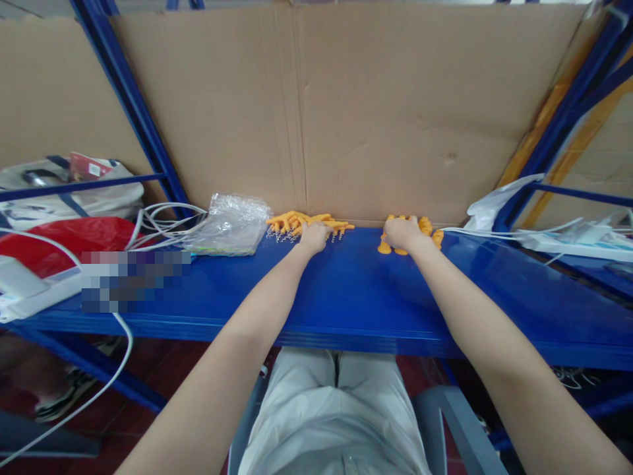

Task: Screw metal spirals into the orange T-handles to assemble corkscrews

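At the back of the blue table lies a pile of orange-handled corkscrews (pixel 291 221) with metal spirals hanging from them. My left hand (pixel 315 236) is on the right part of this pile, its fingers closed on a corkscrew; the fingertips are partly hidden. To the right, a group of orange plastic pieces with round, flared ends (pixel 384 248) stands near the cardboard. My right hand (pixel 401 232) reaches over them with its fingers curled round one, which is mostly covered by the hand.
A cardboard panel (pixel 366 112) walls off the back. Left are a clear plastic bag stack (pixel 235 224), white cables (pixel 163 218), a red bag (pixel 93 237) and a blurred-out item (pixel 133 280). White power strips (pixel 578 244) lie right. Blue frame posts (pixel 133 99) flank the table (pixel 356 297).
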{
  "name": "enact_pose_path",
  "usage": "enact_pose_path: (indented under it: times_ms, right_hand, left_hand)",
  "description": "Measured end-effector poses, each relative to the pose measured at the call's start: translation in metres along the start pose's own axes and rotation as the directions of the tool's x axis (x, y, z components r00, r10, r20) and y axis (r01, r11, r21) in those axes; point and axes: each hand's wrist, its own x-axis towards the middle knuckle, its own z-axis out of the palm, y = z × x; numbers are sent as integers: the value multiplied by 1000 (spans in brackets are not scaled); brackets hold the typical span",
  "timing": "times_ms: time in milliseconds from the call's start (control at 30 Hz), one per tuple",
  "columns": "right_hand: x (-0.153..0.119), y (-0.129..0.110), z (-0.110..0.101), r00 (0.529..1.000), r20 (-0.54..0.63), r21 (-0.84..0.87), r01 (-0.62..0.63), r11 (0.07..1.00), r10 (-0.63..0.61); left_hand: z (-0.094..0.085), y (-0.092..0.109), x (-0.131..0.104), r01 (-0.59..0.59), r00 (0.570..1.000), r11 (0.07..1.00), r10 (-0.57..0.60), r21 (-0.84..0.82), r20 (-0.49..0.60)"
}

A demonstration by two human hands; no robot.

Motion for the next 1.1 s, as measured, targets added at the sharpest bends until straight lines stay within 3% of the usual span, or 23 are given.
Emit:
enact_pose_path:
  times_ms: [133,367,467,733,967,1100]
  right_hand:
    - [0,-3,2,999,-25,-6,25,1000,-25]
    - [4,-4,9,995,-81,15,66,998,-65]
    - [5,-5,10,992,-89,16,86,996,-84]
    - [4,-5,9,992,-84,42,102,994,-98]
    - [1,-8,6,993,-74,61,101,993,-97]
    - [1,-8,8,994,-78,110,87,990,-79]
  left_hand:
    - [3,0,1,-35,999,999,35,-5,-26]
    - [6,7,5,-182,941,983,172,-6,-290]
    - [3,14,6,-203,927,979,189,-8,-325]
    - [4,19,7,-94,983,990,75,-107,-170]
    - [17,5,16,-213,976,960,217,-184,4]
    - [19,3,18,-229,972,956,234,-185,8]
